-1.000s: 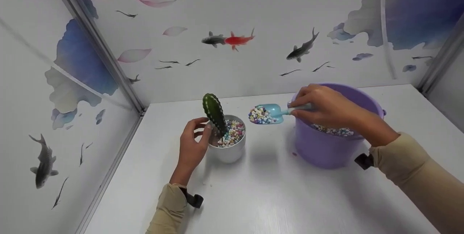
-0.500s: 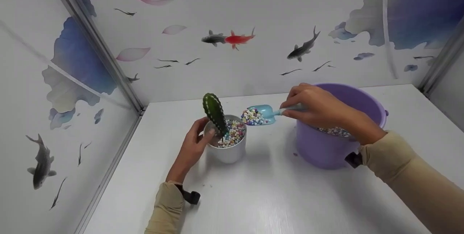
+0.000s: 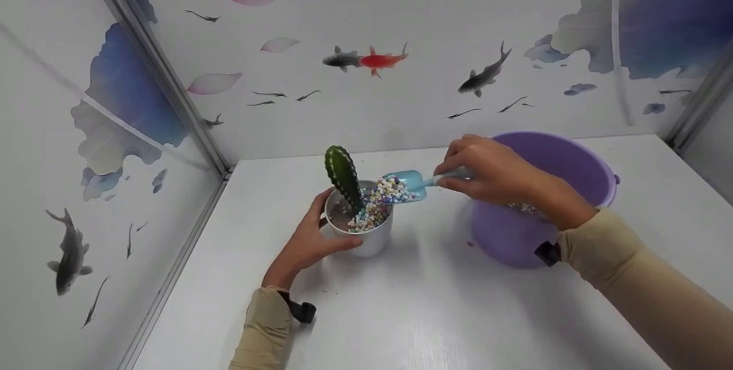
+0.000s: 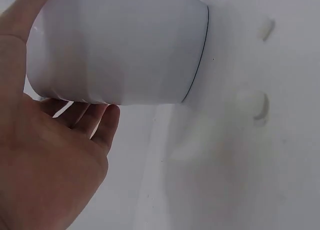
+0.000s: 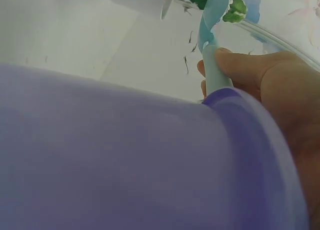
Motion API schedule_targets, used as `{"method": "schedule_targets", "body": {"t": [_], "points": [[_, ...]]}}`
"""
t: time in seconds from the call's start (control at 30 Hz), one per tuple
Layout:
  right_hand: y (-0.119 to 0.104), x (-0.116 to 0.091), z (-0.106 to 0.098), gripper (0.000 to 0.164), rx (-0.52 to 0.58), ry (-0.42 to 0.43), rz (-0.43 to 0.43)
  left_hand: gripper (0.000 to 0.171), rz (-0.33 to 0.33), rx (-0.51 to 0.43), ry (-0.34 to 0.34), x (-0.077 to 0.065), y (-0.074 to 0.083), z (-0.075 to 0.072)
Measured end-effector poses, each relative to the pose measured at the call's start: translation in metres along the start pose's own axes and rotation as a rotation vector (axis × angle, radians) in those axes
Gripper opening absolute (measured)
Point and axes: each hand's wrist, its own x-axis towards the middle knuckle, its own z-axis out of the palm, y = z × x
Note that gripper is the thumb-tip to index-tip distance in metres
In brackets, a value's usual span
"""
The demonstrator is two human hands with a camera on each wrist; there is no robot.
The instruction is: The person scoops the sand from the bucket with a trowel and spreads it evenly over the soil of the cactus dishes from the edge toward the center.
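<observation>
A green cactus stands leaning a little left in a white pot, with multicoloured beads covering the right part of the pot's top. My left hand holds the pot from the left, thumb across the front and fingers round the far side. In the left wrist view the fingers touch the pot's wall. My right hand grips the handle of a light blue scoop. Beads fill the scoop's front, and its tip is over the pot's right rim.
A purple bucket with beads inside stands to the right, beneath my right forearm. Its wall fills much of the right wrist view. The white table meets a wall panel printed with fish at the back.
The scoop has moved left from beside the bucket to above the pot's right rim. My left thumb has gone from the pot's rim to its front, and the hand now wraps the pot.
</observation>
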Motion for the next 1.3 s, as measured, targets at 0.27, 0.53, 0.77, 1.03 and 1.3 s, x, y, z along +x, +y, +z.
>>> {"method": "schedule_targets", "body": {"t": [0.27,0.53,0.77,1.03,1.3], "points": [[-0.002,0.0,0.003,0.021,-0.015,-0.005,-0.009,0.114,0.06,-0.065,-0.036,-0.001,-0.003,-0.007],[-0.005,0.0,0.006,0.02,-0.013,0.01,-0.042,0.131,-0.007,-0.001,0.042,-0.002,0.007,0.007],[-0.008,0.001,0.007,0.02,-0.021,0.013,-0.044,0.131,-0.003,0.02,0.084,-0.002,0.009,0.012],[-0.011,0.001,0.01,0.019,-0.028,0.02,-0.059,0.13,0.005,0.017,0.116,-0.001,0.011,0.018],[-0.015,-0.001,0.012,0.018,-0.028,0.016,-0.074,0.13,0.004,-0.026,0.065,-0.002,0.012,0.018]]}}
